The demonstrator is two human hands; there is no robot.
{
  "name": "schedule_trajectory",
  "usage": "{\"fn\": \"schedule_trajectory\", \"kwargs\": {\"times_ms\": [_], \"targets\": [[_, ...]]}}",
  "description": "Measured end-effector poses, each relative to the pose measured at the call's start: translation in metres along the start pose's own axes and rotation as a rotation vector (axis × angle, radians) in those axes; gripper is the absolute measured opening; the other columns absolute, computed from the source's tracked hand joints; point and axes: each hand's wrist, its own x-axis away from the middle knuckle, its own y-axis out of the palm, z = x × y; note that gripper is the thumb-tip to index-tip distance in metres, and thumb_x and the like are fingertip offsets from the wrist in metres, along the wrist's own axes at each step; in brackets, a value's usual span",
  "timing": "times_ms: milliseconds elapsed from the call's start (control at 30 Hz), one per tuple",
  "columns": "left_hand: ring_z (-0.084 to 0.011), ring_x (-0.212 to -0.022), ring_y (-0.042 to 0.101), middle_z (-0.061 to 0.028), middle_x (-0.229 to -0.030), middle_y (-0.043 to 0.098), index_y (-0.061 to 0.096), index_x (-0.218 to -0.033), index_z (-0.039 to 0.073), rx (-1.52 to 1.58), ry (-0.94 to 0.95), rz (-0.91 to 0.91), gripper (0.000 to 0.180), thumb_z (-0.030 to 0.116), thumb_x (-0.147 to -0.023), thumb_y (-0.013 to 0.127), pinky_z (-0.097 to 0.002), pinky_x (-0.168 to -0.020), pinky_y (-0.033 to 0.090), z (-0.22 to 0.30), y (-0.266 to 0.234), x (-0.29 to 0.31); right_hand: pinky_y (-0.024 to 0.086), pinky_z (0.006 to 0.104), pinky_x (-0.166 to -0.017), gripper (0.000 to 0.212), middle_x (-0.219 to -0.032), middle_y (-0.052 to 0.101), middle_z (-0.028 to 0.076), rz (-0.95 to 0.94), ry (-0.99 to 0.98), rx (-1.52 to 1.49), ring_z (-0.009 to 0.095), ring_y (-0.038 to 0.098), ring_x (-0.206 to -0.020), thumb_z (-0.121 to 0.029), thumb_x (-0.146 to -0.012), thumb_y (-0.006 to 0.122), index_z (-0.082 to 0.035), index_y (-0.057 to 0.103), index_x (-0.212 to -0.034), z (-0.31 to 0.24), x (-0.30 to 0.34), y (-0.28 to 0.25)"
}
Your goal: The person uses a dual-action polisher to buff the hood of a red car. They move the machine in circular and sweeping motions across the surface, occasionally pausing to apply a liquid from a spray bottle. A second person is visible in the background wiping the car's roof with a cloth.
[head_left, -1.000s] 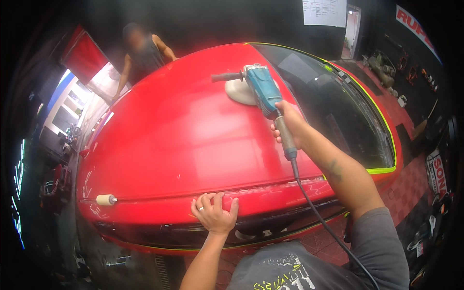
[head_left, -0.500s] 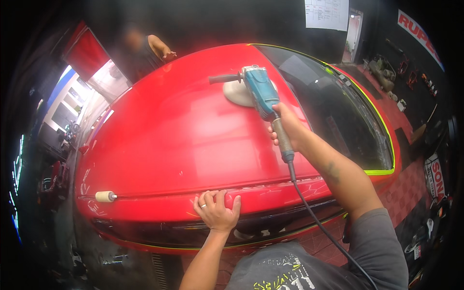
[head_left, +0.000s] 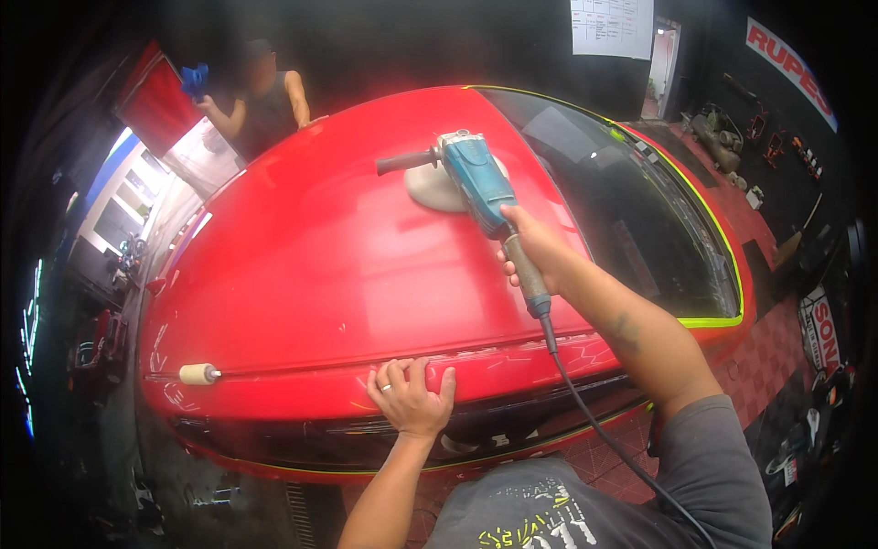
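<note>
Right hand (head_left: 538, 249): fingers are clamping round the rear grip of the blue polisher (head_left: 482, 188). The tool's long axis is running up and slightly left, away from the hand, its round pad (head_left: 430, 188) lying flat on the red car roof (head_left: 320, 265), well beyond the fingertips.
Left hand (head_left: 412, 398): fingers are spreading flat on the car's near edge, farther from the pad than the right.
Cord (head_left: 594, 430): trailing back toward the person.
</note>
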Motion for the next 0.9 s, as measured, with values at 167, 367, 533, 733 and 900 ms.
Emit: {"fn": "schedule_trajectory", "kwargs": {"times_ms": [167,367,533,733,900], "targets": [[-0.0314,-0.113,0.059,-0.0085,-0.109,0.064,0.078,-0.108,0.012,0.003,-0.005,-0.003,0.046,0.055,-0.089,0.079,-0.0569,-0.113,0.036,0.001,-0.001,0.000,0.055,0.0310,-0.043,0.041,-0.079,0.060,0.004,-0.036,-0.052,0.067,0.012,0.058,-0.054,-0.036,-0.098,0.074,-0.010,0.050,-0.118,0.002,0.004,0.024],[-0.0318,-0.115,0.060,-0.0089,-0.109,0.065,0.078,-0.108,0.012,0.008,-0.015,-0.007,0.046,0.054,-0.089,0.080,-0.0589,-0.114,0.036,0.001,0.001,0.002,0.054,0.0307,-0.043,0.031,-0.082,0.060,0.006,-0.119,-0.090,0.133,0.011,0.058,-0.056,-0.009,-0.090,0.074,-0.009,0.052,-0.113,0.009,0.003,0.055],[-0.0327,-0.116,0.061,-0.0095,-0.109,0.066,0.078,-0.107,0.012,0.014,-0.030,-0.017,0.047,0.055,-0.089,0.080,-0.0608,-0.114,0.038,-0.002,0.001,0.002,0.053,0.0317,-0.047,0.046,-0.087,0.058,0.006,-0.206,-0.086,0.187,0.014,0.059,-0.061,-0.009,-0.091,0.074,-0.011,0.047,-0.129,0.017,0.009,0.091],[-0.0360,-0.118,0.060,-0.0111,-0.112,0.065,0.075,-0.110,0.011,-0.040,0.004,-0.047,0.042,0.048,-0.090,0.079,-0.0600,-0.112,0.037,-0.005,-0.002,0.003,0.053,0.0385,-0.045,0.050,-0.082,0.060,0.008,-0.287,-0.142,0.132,0.017,0.060,-0.058,-0.004,-0.083,0.075,-0.008,0.045,-0.124,0.052,0.001,0.153],[-0.0395,-0.115,0.060,-0.0159,-0.111,0.064,0.072,-0.109,0.006,-0.065,0.046,0.016,0.047,0.049,-0.091,0.076,-0.0608,-0.108,0.040,-0.010,0.004,0.004,0.052,0.0377,-0.045,0.065,-0.084,0.058,0.009,-0.297,-0.115,0.115,0.017,0.059,-0.058,-0.009,-0.084,0.080,-0.009,0.037,-0.133,0.065,0.016,0.180]]}}
